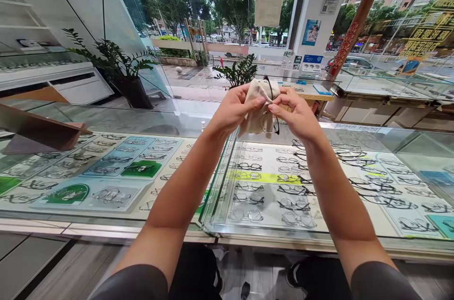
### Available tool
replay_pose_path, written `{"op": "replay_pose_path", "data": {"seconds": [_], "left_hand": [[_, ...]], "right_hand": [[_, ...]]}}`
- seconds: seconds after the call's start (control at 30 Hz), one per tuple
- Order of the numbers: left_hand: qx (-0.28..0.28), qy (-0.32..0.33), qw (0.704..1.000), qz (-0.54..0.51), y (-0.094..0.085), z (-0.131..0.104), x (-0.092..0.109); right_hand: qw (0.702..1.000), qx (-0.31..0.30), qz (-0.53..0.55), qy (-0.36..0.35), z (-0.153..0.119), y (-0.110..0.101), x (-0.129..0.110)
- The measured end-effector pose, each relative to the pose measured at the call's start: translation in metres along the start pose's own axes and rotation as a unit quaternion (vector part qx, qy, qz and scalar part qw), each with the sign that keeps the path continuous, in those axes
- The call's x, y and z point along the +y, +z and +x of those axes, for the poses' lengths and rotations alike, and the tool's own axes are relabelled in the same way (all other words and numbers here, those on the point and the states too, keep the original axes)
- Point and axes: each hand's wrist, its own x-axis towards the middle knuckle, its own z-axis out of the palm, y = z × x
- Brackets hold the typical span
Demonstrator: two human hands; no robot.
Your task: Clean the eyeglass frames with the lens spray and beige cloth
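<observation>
Both hands are raised over the glass display case, close together. My left hand (pixel 238 107) is closed on a beige cloth (pixel 253 122), its thumb pressing the cloth near the middle. Dark-rimmed eyeglasses (pixel 277 125) are held upright among the folds, with one rim showing above the fingers and the other below. The fingers of my right hand (pixel 292 110) pinch the glasses and the cloth's edge near the middle of the frame. The cloth hides part of the glasses.
Below the hands, a glass display case (pixel 220 235) holds rows of eyeglasses. A brown tilted stand (pixel 46 129) rests on the left. Potted plants (pixel 133 84) stand behind, before a large window. A wooden-edged counter (pixel 376 101) is at the right back.
</observation>
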Motion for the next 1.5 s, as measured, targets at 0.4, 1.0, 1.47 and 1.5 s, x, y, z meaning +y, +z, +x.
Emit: {"op": "replay_pose_path", "data": {"seconds": [0.4, 1.0, 1.47, 1.5], "left_hand": [[0.017, 0.036, 0.999, -0.006, -0.004, 0.004, -0.007], [0.087, 0.096, 0.991, 0.020, -0.001, 0.012, -0.035], [0.072, 0.049, 0.996, -0.035, 0.003, 0.007, -0.027], [0.068, 0.039, 0.996, -0.035, 0.000, 0.008, -0.026]], "right_hand": [[0.995, -0.046, 0.083, -0.004, 0.000, 0.002, -0.009], [0.984, -0.069, 0.143, 0.082, 0.001, 0.011, -0.004], [0.977, -0.076, 0.171, 0.099, -0.002, 0.005, -0.018], [0.976, -0.078, 0.176, 0.104, -0.002, 0.004, -0.019]]}}
